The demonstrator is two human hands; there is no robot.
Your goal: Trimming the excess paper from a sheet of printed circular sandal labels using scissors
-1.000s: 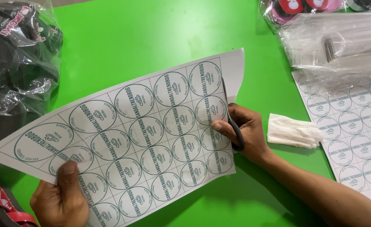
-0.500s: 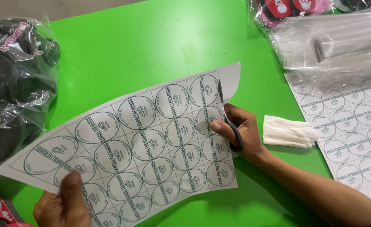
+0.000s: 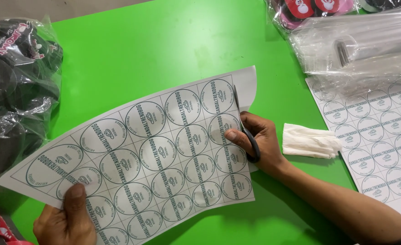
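A white sheet of round printed labels [image 3: 146, 149] is held curved above the green table [image 3: 164, 50]. My left hand [image 3: 66, 220] pinches the sheet's near left edge, thumb on top. My right hand [image 3: 257, 140] grips black-handled scissors [image 3: 246, 131] whose blades run up along the sheet's right margin, cutting a narrow white strip that curls away at the top right corner. Most of the scissors sit behind the paper.
A folded white cloth [image 3: 310, 141] lies right of my right hand. A second label sheet [image 3: 373, 136] rests at the right edge under clear plastic bags [image 3: 359, 43]. A bag of dark items [image 3: 14, 90] sits at left; red-and-black items [image 3: 311, 9] at top right.
The scissors have advanced a little up the right margin and the cut strip curls more. The view shifted slightly; both hands keep their grips.
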